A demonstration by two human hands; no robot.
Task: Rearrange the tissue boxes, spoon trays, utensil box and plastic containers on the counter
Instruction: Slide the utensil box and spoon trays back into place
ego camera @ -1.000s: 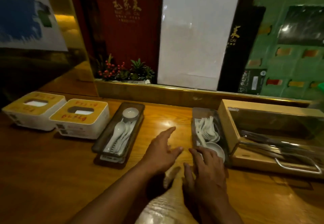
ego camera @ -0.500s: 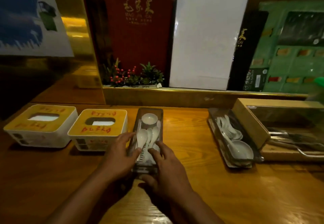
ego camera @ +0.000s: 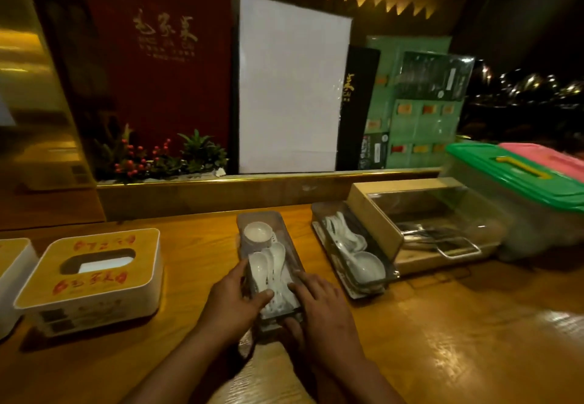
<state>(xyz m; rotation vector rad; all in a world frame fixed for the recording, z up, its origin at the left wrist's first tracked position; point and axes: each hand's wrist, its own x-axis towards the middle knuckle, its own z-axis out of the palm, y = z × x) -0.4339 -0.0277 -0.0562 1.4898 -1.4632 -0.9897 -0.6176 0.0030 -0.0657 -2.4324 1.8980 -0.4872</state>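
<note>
A long clear spoon tray (ego camera: 286,242) with white spoons and a small white cup lies lengthwise at the counter's middle. My left hand (ego camera: 232,304) grips its near left side and my right hand (ego camera: 322,307) grips its near right corner. A second spoon tray (ego camera: 327,242) with white spoons lies to the right, against the wooden utensil box (ego camera: 376,223) with a clear lid. Two plastic containers, one with a green lid (ego camera: 518,179) and one with a pink lid (ego camera: 550,159), stand at the far right. A tissue box (ego camera: 94,277) with a yellow top sits at left, another tissue box (ego camera: 12,274) at the frame's left edge.
A raised wooden ledge (ego camera: 252,189) runs along the back of the counter, with a small plant with red berries (ego camera: 158,157), a red sign, a white board and a green display behind it. Bare wooden counter (ego camera: 458,340) lies at the near right.
Both hands moved from the bare counter onto the middle spoon tray and took hold of it. The tray now lies farther from the tissue box and nearer the second tray.
</note>
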